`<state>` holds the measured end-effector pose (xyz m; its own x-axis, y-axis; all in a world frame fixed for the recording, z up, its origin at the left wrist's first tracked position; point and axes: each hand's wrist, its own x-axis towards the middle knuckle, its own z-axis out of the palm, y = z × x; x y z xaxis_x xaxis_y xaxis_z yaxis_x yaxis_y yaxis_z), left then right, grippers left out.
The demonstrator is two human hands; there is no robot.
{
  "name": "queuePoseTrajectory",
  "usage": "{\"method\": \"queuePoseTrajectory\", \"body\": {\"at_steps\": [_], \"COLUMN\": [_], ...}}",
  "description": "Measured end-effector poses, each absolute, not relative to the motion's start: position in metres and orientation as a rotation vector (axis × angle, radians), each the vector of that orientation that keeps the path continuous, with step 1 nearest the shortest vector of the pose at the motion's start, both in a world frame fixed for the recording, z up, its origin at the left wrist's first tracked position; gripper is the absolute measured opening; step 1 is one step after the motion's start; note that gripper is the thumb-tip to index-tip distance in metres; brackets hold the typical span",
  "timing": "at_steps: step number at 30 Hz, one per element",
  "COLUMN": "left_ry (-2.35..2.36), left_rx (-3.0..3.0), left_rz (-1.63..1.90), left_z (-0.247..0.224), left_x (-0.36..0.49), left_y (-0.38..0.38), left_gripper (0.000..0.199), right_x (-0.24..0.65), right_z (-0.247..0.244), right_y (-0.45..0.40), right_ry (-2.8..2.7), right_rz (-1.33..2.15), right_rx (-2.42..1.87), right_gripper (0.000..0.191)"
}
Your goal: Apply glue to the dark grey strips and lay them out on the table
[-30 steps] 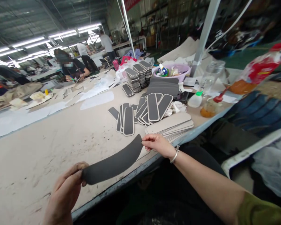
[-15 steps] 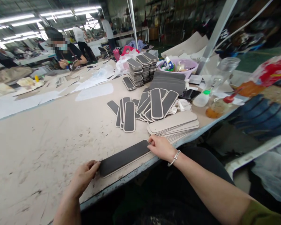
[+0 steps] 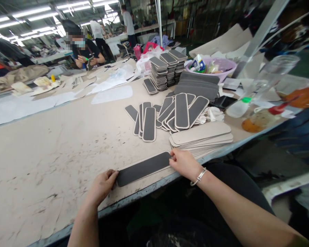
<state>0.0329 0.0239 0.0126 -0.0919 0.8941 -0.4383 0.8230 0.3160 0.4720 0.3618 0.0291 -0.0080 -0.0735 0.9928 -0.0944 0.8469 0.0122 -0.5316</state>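
A long dark grey strip (image 3: 144, 168) lies over a pale backing piece near the table's front edge. My left hand (image 3: 105, 183) pinches the strip's left end between thumb and fingers. At the right end my right hand (image 3: 184, 163), with a silver bracelet at the wrist, has its fingers closed on the strip's corner. Pale borders show along the strip's upper and lower right edges. Just beyond my right hand is a fanned stack of pale pieces (image 3: 203, 134). Behind it lie several loose dark pieces with pale rims (image 3: 181, 111).
Neat stacks of rimmed pieces (image 3: 159, 72) stand farther back, beside dark sheets (image 3: 197, 85) and a purple basket (image 3: 228, 70). Bottles with orange contents (image 3: 257, 120) are at the right. Across the table (image 3: 67, 147), a masked person (image 3: 86, 51) holds something small.
The view has shifted, so the table things sit farther right. The dark strip now lies flatter on the backing piece, with a pale border visible along its upper edge. Both hands remain at its ends.
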Motion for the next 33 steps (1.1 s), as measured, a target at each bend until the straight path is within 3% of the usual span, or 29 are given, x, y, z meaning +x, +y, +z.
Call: {"method": "queuePoseTrajectory", "body": {"at_steps": [9,23,33], "left_ry": [1.927,2.133,2.134], "left_rx": [1.649,1.64,1.577], "left_rz": [0.406,0.067,0.084], "left_z": [0.012,0.012,0.009], "left_x": [0.033,0.051,0.046], "left_y": [0.022,0.035,0.039], "left_gripper": [0.026,0.025,0.024], "right_x": [0.359,0.357,0.355], "right_z": [-0.005,-0.002,-0.002], "right_y": [0.029,0.027,0.026], "right_ry": [-2.068,-2.125,-2.078], "right_rz": [0.647,0.607,0.63], "right_rx": [-1.931,-1.948,-1.978], "right_gripper": [0.014,0.016,0.018]}}
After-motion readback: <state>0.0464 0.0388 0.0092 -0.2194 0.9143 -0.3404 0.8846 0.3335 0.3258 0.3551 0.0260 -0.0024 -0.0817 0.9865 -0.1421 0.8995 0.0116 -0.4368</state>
